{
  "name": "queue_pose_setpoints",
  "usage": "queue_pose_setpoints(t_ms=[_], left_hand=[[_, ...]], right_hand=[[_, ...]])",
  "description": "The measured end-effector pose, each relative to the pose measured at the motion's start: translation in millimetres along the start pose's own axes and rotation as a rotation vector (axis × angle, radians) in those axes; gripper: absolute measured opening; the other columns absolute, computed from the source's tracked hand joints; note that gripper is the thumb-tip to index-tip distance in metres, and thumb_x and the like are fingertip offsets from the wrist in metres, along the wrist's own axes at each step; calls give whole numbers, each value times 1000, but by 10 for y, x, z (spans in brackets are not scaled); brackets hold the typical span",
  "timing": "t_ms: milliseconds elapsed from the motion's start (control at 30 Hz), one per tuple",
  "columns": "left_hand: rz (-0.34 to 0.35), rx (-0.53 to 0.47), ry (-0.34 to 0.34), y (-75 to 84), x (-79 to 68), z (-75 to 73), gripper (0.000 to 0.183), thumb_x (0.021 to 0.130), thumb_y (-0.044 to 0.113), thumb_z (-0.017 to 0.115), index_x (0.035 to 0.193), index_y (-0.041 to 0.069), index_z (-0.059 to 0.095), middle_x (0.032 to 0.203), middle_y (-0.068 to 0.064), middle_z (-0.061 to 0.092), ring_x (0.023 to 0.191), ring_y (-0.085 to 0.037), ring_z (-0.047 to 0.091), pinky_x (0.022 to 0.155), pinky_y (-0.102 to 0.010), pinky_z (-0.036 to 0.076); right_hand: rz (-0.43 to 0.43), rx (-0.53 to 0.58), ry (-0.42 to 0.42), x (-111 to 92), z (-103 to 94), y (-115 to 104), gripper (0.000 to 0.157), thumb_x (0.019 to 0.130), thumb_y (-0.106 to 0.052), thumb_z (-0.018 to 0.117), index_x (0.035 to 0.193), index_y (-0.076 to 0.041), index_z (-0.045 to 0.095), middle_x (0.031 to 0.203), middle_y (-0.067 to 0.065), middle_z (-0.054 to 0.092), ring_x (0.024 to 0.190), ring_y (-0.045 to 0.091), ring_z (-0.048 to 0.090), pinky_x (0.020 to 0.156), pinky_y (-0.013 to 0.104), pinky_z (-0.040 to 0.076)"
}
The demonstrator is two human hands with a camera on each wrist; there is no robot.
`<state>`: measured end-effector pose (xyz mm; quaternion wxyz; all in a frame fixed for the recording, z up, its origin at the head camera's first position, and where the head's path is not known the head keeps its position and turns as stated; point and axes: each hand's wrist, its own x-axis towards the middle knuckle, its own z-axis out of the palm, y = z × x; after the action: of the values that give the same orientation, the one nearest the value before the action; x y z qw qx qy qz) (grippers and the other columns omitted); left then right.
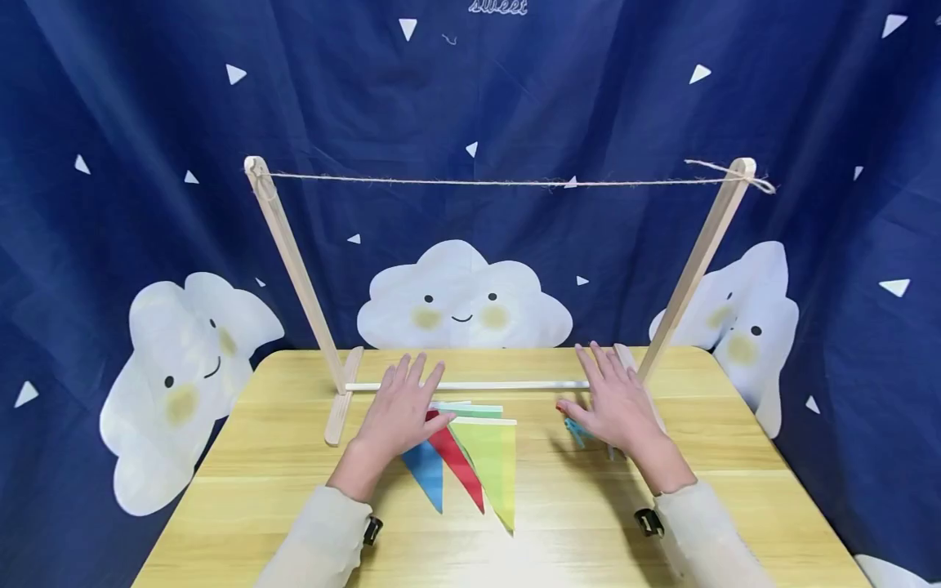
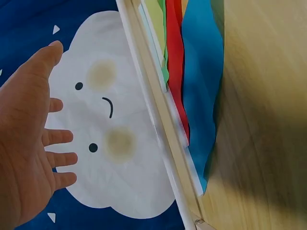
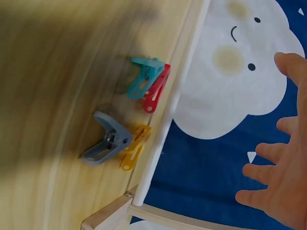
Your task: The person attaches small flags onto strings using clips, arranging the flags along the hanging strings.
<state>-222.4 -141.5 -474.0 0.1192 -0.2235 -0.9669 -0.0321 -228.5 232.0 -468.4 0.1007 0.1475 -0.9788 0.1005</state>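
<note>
My left hand is held with spread fingers over the left part of the table and grips nothing. Below it lies a fanned stack of triangular pennant flags: a blue flag, a red flag and a yellow-green flag among them. My right hand, fingers also extended, hovers over several plastic clips, partly hiding them in the head view. The right wrist view shows a teal clip, a red clip, a grey clip and a yellow clip on the wood.
A wooden stand rises at the back, with a left post and a right post. Twine is strung between their tops, and a white rod joins them low down. Behind the table hangs a blue cloud-print curtain.
</note>
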Motion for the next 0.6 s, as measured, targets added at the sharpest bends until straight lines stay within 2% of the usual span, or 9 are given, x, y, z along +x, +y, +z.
queue_pose_setpoints(t_ms=[133,333,600], left_hand=[[30,15,11,14,5,29,82,95,66,59,157,13,44,158,-22,44,144,-47,42,117,-61,36],[69,23,-6,28,2,58,80,95,64,59,155,12,46,156,-21,46,142,-45,46,117,-59,38],[81,28,-13,48,-15,121,79,95,63,61,154,13,47,153,-20,50,138,-43,51,115,-57,41]], right_hand=[[-29,35,42,-24,8,40,105,89,-71,64,163,-9,25,167,23,29,152,45,30,116,72,29],[-64,75,102,-84,29,88,100,88,-63,71,159,-3,34,159,26,39,146,44,40,115,62,36],[-103,92,138,-185,111,200,86,88,-47,78,153,-1,43,153,28,45,138,48,46,111,65,38]])
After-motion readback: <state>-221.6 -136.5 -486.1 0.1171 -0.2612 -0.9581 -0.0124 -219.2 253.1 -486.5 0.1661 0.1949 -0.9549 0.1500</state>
